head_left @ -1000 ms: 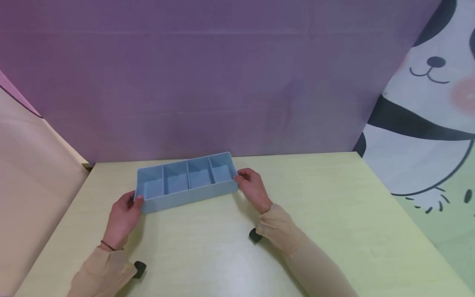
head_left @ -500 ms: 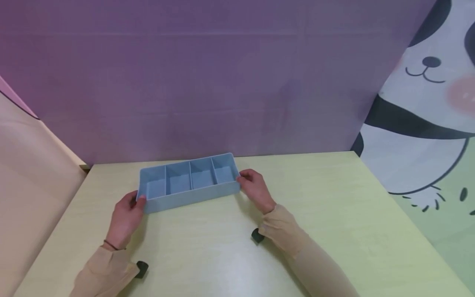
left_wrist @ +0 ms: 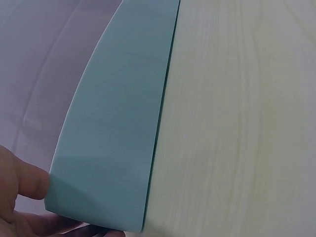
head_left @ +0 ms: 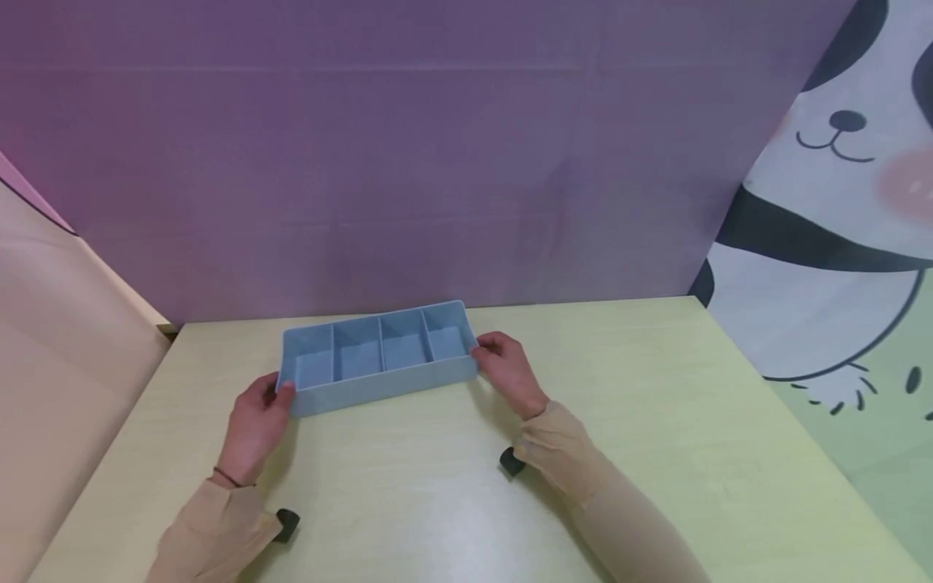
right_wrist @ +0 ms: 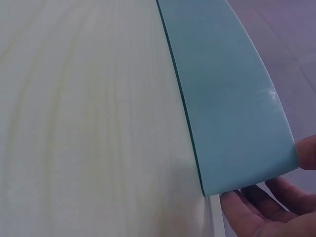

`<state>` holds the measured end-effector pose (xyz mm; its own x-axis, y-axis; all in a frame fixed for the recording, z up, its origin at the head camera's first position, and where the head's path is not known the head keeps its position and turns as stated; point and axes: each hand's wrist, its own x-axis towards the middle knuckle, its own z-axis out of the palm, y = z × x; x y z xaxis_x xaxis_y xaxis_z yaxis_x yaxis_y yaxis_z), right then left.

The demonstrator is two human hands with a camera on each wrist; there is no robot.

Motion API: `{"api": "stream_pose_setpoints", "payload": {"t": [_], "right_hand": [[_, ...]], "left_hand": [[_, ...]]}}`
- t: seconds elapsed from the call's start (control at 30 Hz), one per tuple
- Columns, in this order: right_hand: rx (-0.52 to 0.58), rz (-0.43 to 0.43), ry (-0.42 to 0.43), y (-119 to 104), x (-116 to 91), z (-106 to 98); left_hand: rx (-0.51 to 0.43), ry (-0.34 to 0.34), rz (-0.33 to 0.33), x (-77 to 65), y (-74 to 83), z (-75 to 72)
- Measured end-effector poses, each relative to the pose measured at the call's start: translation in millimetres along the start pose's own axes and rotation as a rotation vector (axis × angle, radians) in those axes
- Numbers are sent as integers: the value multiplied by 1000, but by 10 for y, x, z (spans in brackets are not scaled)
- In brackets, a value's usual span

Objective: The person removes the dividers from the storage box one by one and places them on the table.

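A blue divided tray (head_left: 386,385) with several compartments, nothing in them, is near the back of the table, its right end farther back than its left. My left hand (head_left: 255,417) grips its left end, the thumb over the near corner. At the opposite end, my right hand (head_left: 506,368) pinches the tray between thumb and fingers. In the left wrist view the tray's long front wall (left_wrist: 113,123) runs up from the fingers. The right wrist view shows that wall (right_wrist: 232,103) too, with fingertips at its end.
The pale wooden table (head_left: 408,478) spreads around the tray. Behind its back edge hangs a purple cloth (head_left: 437,162). A panda-print cloth (head_left: 831,316) hangs on the right, and a beige one (head_left: 66,364) on the left. Black devices (head_left: 512,461) sit at both sleeve cuffs.
The tray has shifted slightly to the right, with both hands still holding its ends. The head view has also turned a little.
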<state>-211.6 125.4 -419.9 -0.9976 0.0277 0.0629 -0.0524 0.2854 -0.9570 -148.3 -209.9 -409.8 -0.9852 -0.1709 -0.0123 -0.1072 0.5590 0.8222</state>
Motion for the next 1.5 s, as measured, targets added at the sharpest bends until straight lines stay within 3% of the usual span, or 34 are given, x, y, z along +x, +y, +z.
{"api": "stream_pose_setpoints", "payload": {"t": [0.43,0.73,1.03,1.5], "right_hand": [[-16,-12,10,-3,-14,-94],[7,16,10,-6,-40,-167],[28,31,6,-101,-107,-248],[37,32,38,43,-78,-355]], "left_hand": [[14,-11,14,1,70,50],[-1,6,69,-18,113,93],[-24,-18,60,-22,170,136],[-27,-22,75,-8,202,244]]}}
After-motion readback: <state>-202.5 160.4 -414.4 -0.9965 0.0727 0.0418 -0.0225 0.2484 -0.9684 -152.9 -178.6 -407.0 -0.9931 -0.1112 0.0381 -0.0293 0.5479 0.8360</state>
